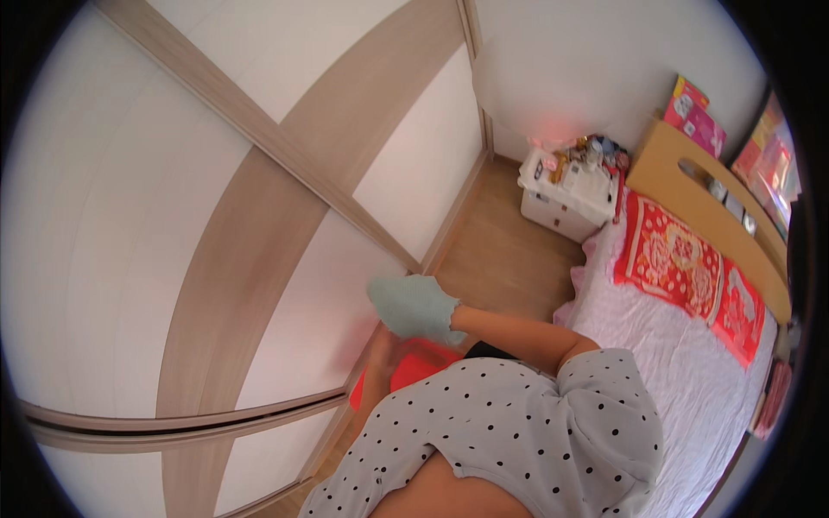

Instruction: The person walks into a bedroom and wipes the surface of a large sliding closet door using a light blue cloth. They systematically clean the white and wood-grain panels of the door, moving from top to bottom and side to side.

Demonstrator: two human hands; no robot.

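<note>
A pale green cloth mitt (pixel 414 307) covers my right hand, its uneven edge ending at my wrist. The mitt is at the white and wood-tone sliding wardrobe door (pixel 289 324), close to its surface; whether it touches cannot be told. Inside it the fingers of my right hand are hidden. My left hand (pixel 378 352) is lower, near the wardrobe's base and beside a red basin (pixel 419 363). Blur and the small view leave its fingers unclear. Part of the basin is hidden behind my arm and my dotted grey top.
To the right is a bed (pixel 665 388) with a pale cover, a red patterned cloth (pixel 678 250) and a wooden headboard (pixel 691 177). A white bedside cabinet (pixel 561 216) holds several small items. Wooden floor (pixel 509 250) runs between wardrobe and bed.
</note>
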